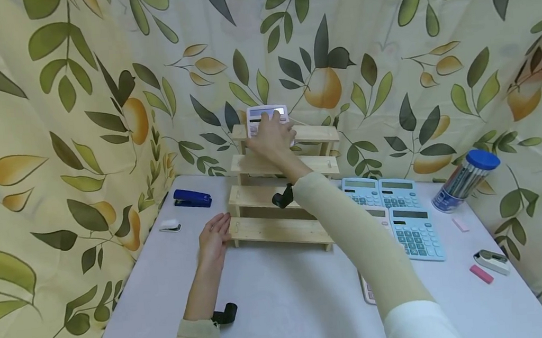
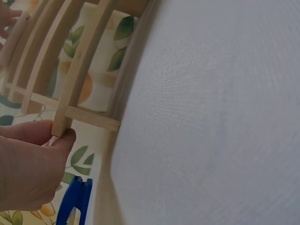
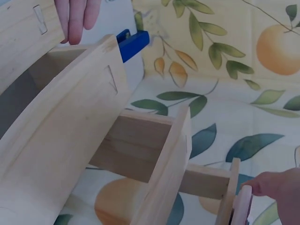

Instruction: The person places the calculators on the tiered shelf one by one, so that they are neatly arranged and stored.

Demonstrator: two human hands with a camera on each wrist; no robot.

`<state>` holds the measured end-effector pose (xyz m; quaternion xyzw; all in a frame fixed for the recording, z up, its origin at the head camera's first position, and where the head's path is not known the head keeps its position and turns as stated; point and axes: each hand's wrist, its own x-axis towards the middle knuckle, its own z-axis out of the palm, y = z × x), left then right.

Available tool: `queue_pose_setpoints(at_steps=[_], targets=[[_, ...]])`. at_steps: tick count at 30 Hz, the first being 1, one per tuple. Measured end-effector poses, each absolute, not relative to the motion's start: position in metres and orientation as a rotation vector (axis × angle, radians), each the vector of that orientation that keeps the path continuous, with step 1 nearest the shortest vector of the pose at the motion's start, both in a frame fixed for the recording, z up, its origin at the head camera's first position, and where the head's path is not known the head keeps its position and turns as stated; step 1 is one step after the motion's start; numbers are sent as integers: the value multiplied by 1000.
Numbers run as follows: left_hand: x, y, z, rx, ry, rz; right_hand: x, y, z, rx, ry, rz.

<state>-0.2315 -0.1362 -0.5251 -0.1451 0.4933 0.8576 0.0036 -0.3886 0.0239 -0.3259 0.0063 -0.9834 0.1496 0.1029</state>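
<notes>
1. Right hand [image 1: 272, 135] grips the white calculator [image 1: 266, 114], which stands upright on the top step of the wooden stepped shelf [image 1: 282, 189].
2. Left hand [image 1: 213, 241], fingers straight, presses against the shelf's bottom-left corner on the table [image 1: 281, 301].
3. Blue stapler [image 1: 192, 198] lies left of the shelf.

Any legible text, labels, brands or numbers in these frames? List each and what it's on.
None legible.
White calculator on the rack, held by the right hand: display and keys too small.
Blue calculators: displays look blank, key marks blurred.
Pen tub: label unreadable.
Blue stapler, white stapler: no readable marks.
Left hand steadies the rack; wrist views show no text.
</notes>
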Motion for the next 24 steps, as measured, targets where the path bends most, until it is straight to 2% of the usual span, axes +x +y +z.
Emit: queue_pose_setpoints(at_steps=[9,24], targets=[[-232,-137,-527,-460,1546,2667,-385,28,-324,8,-2905,476],[-231,-135,-524,-483,1530,2674,-368,53,-317,171,-2856,709]])
